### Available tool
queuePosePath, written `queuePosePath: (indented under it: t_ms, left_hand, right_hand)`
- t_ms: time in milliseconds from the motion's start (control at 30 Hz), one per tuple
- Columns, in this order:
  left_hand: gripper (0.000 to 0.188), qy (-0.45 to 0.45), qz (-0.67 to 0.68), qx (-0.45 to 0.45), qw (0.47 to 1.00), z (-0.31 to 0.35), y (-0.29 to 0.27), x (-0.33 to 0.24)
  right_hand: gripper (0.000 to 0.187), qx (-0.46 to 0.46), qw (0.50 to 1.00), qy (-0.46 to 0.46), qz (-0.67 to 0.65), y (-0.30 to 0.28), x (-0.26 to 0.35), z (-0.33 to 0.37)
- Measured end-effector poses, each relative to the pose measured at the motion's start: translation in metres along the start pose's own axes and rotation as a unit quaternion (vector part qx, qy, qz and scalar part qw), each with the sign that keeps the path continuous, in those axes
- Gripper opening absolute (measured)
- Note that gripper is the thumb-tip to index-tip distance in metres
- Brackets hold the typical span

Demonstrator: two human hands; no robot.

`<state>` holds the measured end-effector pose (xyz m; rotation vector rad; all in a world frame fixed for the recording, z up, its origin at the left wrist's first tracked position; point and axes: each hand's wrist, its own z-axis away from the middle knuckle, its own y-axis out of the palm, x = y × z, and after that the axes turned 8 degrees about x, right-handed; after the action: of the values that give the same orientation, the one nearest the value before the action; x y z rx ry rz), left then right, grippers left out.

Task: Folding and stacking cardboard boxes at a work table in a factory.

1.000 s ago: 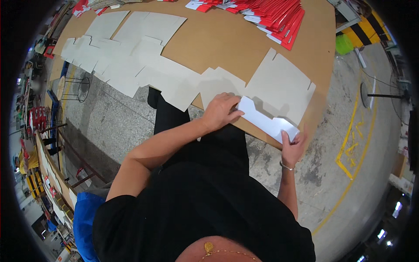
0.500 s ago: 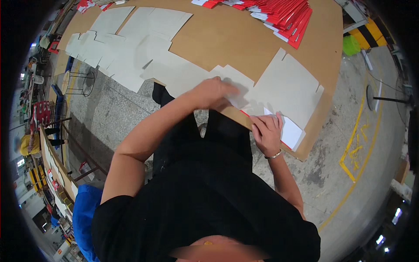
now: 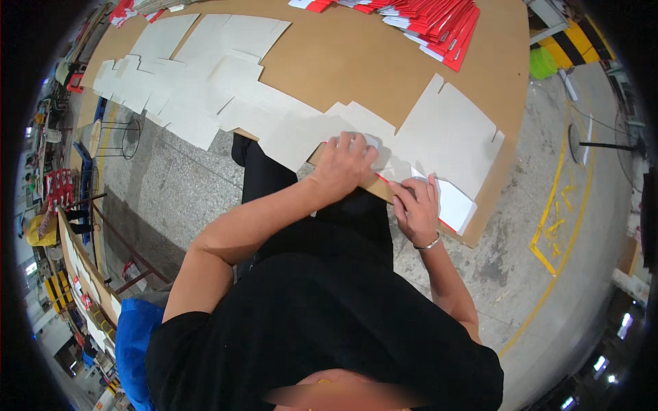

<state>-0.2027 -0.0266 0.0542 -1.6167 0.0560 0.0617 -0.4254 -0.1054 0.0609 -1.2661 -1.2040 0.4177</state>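
Where the person's two hands meet the near edge of the table, the right hand (image 3: 418, 209) rests with its fingers laid on a white card piece (image 3: 454, 205), thumb apart from them; whether it pinches the card's near edge is hidden. Just to its left, the left hand (image 3: 346, 164) bears down with bent fingertips on the same edge, and I cannot tell whether those fingers are clamped on anything. The white card piece lies under the right hand's fingers and shows mainly to their right, with a thin red line along its near side. A bit of white also shows past the left fingertips; whether it belongs to that piece is unclear.

Just beyond the right hand, a notched grey cardboard sheet (image 3: 452, 120) lies flat, partly beneath the white card piece. More grey cut sheets (image 3: 212, 65) spread away to the left of the left hand, overlapping one another on the brown tabletop (image 3: 322, 61). Well beyond both hands, a fanned pile of red-and-white pieces (image 3: 442, 27) lies at the far side.

Farther out to the right of the grip, past the table, are a green bin (image 3: 543, 63) and yellow floor lines (image 3: 543, 260); far to the left stands a round stool (image 3: 130, 140).
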Motion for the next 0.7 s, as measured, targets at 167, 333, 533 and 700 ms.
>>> queuePosePath:
  t_ms: [167, 333, 533, 700]
  left_hand:
    - [0.094, 0.038, -0.068, 0.128, 0.989, 0.014, -0.024, -0.024]
    - [0.091, 0.035, -0.092, 0.090, 0.991, 0.019, 0.002, -0.059]
    - [0.089, 0.150, 0.113, 0.111, 0.976, 0.018, -0.013, -0.084]
    - [0.094, 0.228, 0.106, 0.092, 0.963, 0.010, -0.012, -0.061]
  right_hand:
    - [0.027, -0.013, 0.999, -0.033, -0.030, -0.012, 0.011, 0.011]
    - [0.029, 0.048, 0.591, 0.474, -0.650, 0.011, 0.050, 0.055]
    - [0.032, -0.224, 0.705, 0.467, -0.483, 0.017, 0.043, 0.061]
    - [0.036, -0.193, 0.969, 0.141, 0.056, -0.004, 0.023, 0.014]
